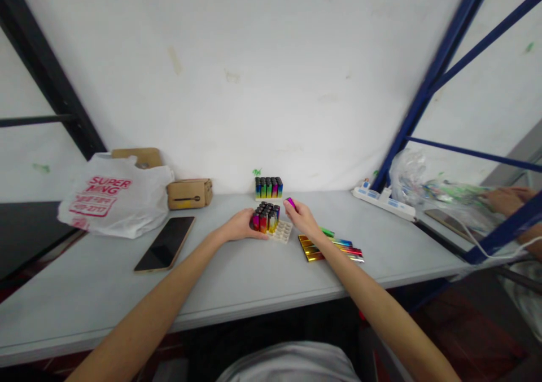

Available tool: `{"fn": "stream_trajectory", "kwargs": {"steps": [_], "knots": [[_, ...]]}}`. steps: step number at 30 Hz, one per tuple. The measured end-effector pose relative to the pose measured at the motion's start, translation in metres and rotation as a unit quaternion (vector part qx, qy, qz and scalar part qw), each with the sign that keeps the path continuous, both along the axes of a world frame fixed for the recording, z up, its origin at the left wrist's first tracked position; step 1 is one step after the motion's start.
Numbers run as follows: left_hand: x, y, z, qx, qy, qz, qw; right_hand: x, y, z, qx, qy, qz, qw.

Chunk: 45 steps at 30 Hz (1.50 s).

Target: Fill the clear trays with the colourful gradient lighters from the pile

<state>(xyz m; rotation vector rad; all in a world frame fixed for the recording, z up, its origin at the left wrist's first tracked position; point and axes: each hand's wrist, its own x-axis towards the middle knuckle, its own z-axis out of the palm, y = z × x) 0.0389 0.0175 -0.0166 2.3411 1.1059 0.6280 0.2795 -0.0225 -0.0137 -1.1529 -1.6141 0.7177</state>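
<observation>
My left hand (243,225) is closed around the left side of a pale tray (281,232) with round holes. Lighters with black tops and shiny multicoloured bodies, such as a red one (263,223), stand upright in the tray's left part; its right-hand holes show bare. Between the thumb and fingers of my right hand (302,217) is a purple lighter (290,202), raised just right of the tray. Below my right forearm lie several shiny metallic pieces (311,251) in gold, green, blue and red, partly hidden by the arm.
Another block of upright lighters (269,188) stands by the wall. At left are a phone (166,244), a small cardboard box (189,194) and a white plastic bag (118,196). A power strip (383,201) lies at right, near a blue frame (417,105). Another person's hands (510,201) show beyond it.
</observation>
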Motion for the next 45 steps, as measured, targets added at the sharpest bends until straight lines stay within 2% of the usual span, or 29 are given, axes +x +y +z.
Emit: {"fn": "stream_trajectory", "kwargs": {"steps": [2,5,10,13,19,21,24,29,33,41,45], "knots": [[0.0,0.001,-0.001,-0.002,-0.003,-0.002,1.0,-0.002,0.0,-0.003,0.038,-0.049,-0.054,0.997],[-0.001,0.001,-0.001,-0.001,-0.002,0.005,1.0,-0.002,0.0,-0.004,0.033,-0.077,-0.121,0.989],[-0.001,0.0,0.0,-0.005,-0.001,0.002,1.0,0.0,0.0,-0.004,0.021,-0.085,-0.17,0.982],[-0.001,-0.001,0.001,-0.003,0.0,0.002,1.0,0.0,-0.001,-0.004,0.034,-0.094,-0.145,0.984],[-0.001,-0.001,0.0,0.001,0.002,-0.005,1.0,-0.001,-0.012,0.003,0.078,-0.147,-0.047,0.985],[-0.001,-0.001,0.0,0.005,0.0,-0.003,1.0,-0.001,-0.018,0.008,0.131,-0.191,-0.019,0.973],[-0.001,0.0,-0.001,0.011,-0.001,-0.004,1.0,-0.001,-0.025,0.014,0.206,-0.245,-0.021,0.947],[-0.001,-0.001,0.0,0.008,-0.002,-0.012,1.0,-0.001,-0.03,0.016,0.137,-0.265,0.007,0.955],[-0.001,-0.002,0.0,0.014,0.0,-0.01,1.0,-0.001,-0.03,0.012,0.122,-0.27,0.027,0.955],[0.0,-0.002,-0.001,0.044,0.028,0.013,0.999,-0.013,-0.036,0.007,0.096,-0.361,0.025,0.927],[0.0,-0.002,0.0,0.032,0.036,0.01,0.999,-0.023,-0.037,0.009,0.09,-0.421,-0.033,0.902]]}}
